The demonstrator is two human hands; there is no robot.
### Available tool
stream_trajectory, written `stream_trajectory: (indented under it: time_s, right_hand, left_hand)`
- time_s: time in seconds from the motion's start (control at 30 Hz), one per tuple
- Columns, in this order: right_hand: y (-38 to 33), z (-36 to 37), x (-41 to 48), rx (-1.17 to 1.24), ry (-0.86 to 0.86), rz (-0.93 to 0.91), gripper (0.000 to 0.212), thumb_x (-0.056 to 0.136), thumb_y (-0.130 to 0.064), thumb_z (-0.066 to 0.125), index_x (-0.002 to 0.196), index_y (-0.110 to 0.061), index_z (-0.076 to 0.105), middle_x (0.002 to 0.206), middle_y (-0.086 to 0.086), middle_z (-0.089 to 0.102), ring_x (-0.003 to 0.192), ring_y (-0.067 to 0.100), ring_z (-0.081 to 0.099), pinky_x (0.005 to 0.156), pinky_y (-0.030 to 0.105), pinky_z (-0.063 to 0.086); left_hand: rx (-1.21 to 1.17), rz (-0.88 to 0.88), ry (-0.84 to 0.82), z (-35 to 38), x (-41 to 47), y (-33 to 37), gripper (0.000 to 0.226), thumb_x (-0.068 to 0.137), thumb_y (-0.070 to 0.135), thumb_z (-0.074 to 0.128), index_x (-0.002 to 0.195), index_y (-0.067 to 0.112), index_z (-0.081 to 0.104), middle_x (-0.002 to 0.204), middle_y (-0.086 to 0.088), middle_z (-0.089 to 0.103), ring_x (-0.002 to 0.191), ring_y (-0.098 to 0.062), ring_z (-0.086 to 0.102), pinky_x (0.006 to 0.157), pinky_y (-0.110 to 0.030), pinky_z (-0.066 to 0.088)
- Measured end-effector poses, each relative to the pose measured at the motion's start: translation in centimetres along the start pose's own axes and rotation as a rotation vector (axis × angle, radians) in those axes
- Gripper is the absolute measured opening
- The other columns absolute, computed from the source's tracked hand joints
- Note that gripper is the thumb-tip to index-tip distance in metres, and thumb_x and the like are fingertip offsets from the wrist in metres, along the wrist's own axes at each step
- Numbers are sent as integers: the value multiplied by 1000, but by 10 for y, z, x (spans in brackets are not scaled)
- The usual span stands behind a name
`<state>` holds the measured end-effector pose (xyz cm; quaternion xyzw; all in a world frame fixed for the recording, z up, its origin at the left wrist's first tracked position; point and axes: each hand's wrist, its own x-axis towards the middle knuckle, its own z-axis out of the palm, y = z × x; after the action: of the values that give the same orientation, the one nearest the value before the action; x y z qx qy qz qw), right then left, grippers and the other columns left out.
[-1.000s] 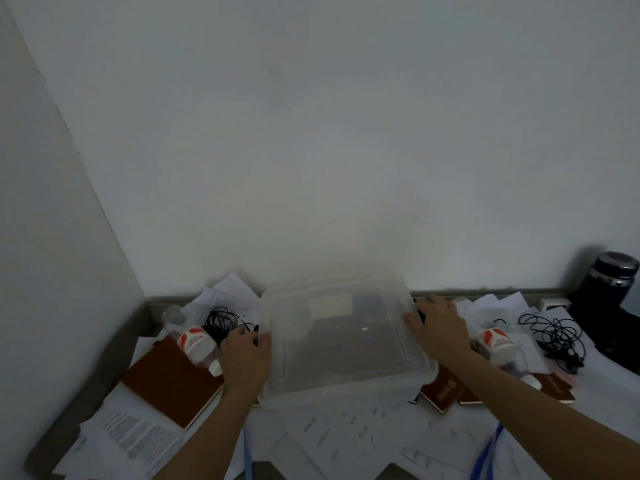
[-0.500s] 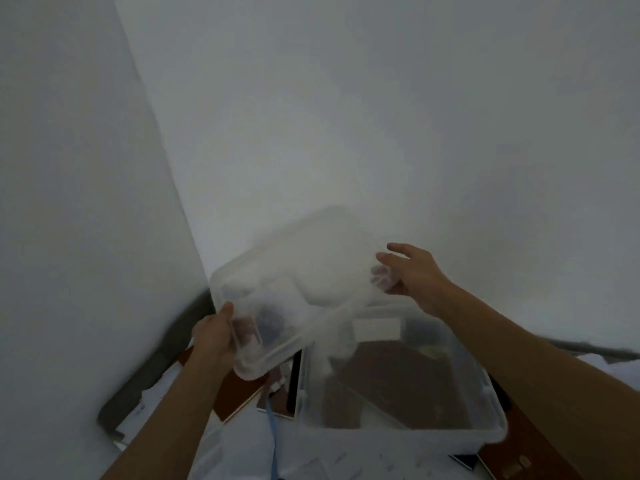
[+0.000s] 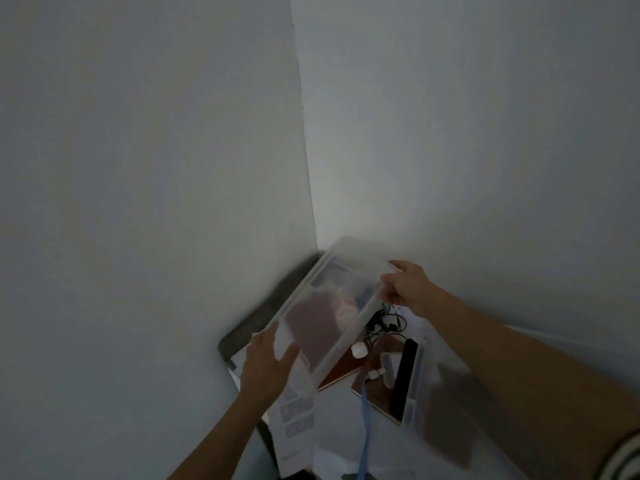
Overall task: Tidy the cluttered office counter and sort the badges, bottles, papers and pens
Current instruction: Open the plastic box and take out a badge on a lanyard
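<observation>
Looking down into a corner where two pale walls [image 3: 138, 202] meet, we see the grey edge of the counter [image 3: 258, 318] running along the left wall, with printed papers [image 3: 294, 417] spread below it. Our left grip [image 3: 265, 367] is clamped on the near left corner of the clear lid [image 3: 332, 317], thumb and fingers closed round its rim. From that corner the lid slopes up and to the right, tilted and lifted off the counter, its far end close to the wall corner. Through the cloudy plastic we make out a reddish-brown shape and a pale blur with red on it, both too smeared to name. A brown notebook [image 3: 341, 370] shows under the lid's lower long edge, and a small white cap [image 3: 359, 350] sits just beside that edge. Black cables [image 3: 384, 323] lie tangled on the papers beneath the lid's right side. Our right grip [image 3: 407, 287] pinches the lid's upper right rim, so the lid spans the gap between the two grips.

A blue lanyard [image 3: 365, 420] runs down over the papers towards the bottom of the view. Right of it a black flat slab [image 3: 403, 375] lies against the left wall of a clear bin [image 3: 426, 362]; we cannot tell whether it is inside or outside. The right forearm crosses above the bin, and a striped sleeve [image 3: 623, 459] shows in the lower right corner.
</observation>
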<state>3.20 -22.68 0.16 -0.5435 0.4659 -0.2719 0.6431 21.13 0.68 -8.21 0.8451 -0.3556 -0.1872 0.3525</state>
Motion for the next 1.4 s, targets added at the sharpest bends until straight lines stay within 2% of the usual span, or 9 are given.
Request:
stream_trajectory:
  time_s: [0.23,0.4,0.47,0.6,0.73,0.9,1.1,1.27,1.4]
  right_hand:
    - [9,21,28,-127,-145,160,10,91,-4,61,98,3,60,80,17,63,65,25,63,65,36,58]
    - [24,19,31,-1409,-414,106,29,77,-21,75,58,-13,54,60,4,54,54,20,53,61,37,57]
    - [38,25,29,-1646,-497,100,32,70,-30,81,66,-11,57,69,5,57,65,23,57,70,40,55]
    - [66,32,27,-1862,-529,116,69,72,-32,83,128,-7,51,124,10,56,114,28,56,87,35,46]
    - [81,33,28,-2026,-494,26,46,84,-27,70,124,-10,56,124,7,60,111,24,59,88,35,49]
    - [64,34,26,-1986,-570,84,54,78,-36,78,119,-6,62,118,9,62,102,27,61,79,35,48]
    - [4,27,15,-1570,-417,-267,20,87,-27,69,101,-19,56,110,6,59,100,24,55,76,28,38]
    - [-60,1,-26,-1270,-226,-536,26,98,-25,53,122,-17,59,101,-7,50,90,13,47,78,27,34]
    - [-103,-35,-67,-1057,26,-618,31,99,-23,52,129,-19,59,89,-19,51,76,1,46,69,17,35]
  left_hand:
    - [516,199,-245,28,15,-10,97,76,73,54,152,32,9,162,-3,3,148,-29,7,117,-43,16]
    - [564,250,-265,50,35,-30,87,83,59,55,152,29,10,156,-3,21,138,-30,25,109,-39,32]
    - [558,277,-260,53,41,-34,85,84,58,54,152,30,11,156,-4,20,139,-30,24,109,-39,33]
    - [582,309,-266,55,47,-35,83,83,59,54,150,29,16,153,-4,24,136,-28,27,106,-37,36]
    - [575,323,-275,56,49,-40,83,83,58,55,150,29,16,152,-4,26,136,-30,27,107,-38,37]
    - [586,359,-300,53,54,-40,79,84,52,57,149,30,18,147,-3,31,128,-27,34,100,-36,41]
    - [612,322,-250,33,70,-10,35,91,40,50,121,23,53,122,-1,55,111,-25,54,93,-38,44]
    - [-179,364,-247,36,71,63,24,99,24,40,89,11,58,78,-2,58,68,-11,55,64,-27,51]
    - [-787,-55,-836,39,56,127,41,105,33,27,118,8,57,80,-14,72,71,-27,68,67,-38,57]
